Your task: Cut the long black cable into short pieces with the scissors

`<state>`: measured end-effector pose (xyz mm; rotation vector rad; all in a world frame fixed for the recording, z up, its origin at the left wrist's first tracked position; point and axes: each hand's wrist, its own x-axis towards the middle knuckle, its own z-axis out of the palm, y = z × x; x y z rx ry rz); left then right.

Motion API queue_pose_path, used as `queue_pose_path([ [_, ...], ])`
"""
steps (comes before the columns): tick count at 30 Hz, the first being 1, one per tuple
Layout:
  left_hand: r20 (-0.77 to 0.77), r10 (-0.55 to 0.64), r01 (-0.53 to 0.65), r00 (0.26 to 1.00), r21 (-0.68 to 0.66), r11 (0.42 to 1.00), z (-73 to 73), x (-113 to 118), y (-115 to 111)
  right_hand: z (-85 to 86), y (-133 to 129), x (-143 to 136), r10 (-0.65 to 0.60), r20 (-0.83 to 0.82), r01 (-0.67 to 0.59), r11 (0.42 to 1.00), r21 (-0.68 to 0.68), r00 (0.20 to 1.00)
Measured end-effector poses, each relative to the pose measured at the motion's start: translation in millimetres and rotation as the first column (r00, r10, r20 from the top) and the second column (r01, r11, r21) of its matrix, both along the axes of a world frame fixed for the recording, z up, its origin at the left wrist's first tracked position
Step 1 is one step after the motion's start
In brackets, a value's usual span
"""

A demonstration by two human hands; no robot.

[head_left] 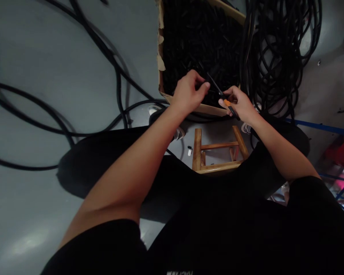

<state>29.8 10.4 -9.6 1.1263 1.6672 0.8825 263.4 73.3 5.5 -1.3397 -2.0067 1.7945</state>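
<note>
One orange-and-black tool (227, 102), one cardboard box (215, 110), one wooden stool (198, 149), uncountably many black pieces (200, 42)

We had the box (160, 65) before us on the floor (46, 49), a mass of small pieces (206, 42) inside it. Our left hand (189, 91) and right hand (240, 102) were over its near side, the tool (227, 102) in the right one. To the box's right lay a heap of cable (256, 65); to its left, more cable (111, 58) ran across the floor. On our side of the box stood the stool (198, 149).
</note>
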Motion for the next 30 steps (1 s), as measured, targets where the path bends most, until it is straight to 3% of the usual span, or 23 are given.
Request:
queue_pose_path([
  [3, 0.022, -0.053, 0.052, 0.998, 0.038, 0.998, 2.1, 5, 0, 3.1, 1, -1, -0.068, -0.018, 0.067, 0.997, -0.029, 0.998],
  [8, 0.230, -0.098, 0.108, 0.968, -0.033, 0.994, 16.1, -15, 8, 11.1, 6, 2, -0.031, -0.084, 0.027, 0.999, -0.044, 0.996],
  [13, 0.375, -0.152, 0.207, 0.914, -0.112, 0.972, 36.0, -24, 7, 6.1, 10, 4, 0.031, -0.136, -0.032, 0.999, -0.002, 0.990],
  [19, 0.504, -0.205, 0.314, 0.839, -0.141, 0.939, 37.7, -28, 4, 11.4, 5, 3, 0.055, -0.122, -0.054, 0.999, 0.009, 0.991],
  [23, 0.384, -0.256, 0.289, 0.887, -0.029, 0.957, 31.0, -25, 6, 14.2, 5, 4, 0.047, -0.082, -0.045, 0.998, 0.033, 0.996],
  [27, 0.058, -0.172, 0.165, 0.983, 0.106, 0.981, 19.6, -8, 1, 9.5, 6, 5, 0.057, -0.018, -0.056, 0.997, 0.060, 0.998],
  [30, -0.148, -0.128, 0.147, 0.981, 0.125, 0.981, 12.8, 4, -6, 5.5, 6, 4, 0.083, -0.004, -0.083, 0.994, 0.076, 0.997],
])
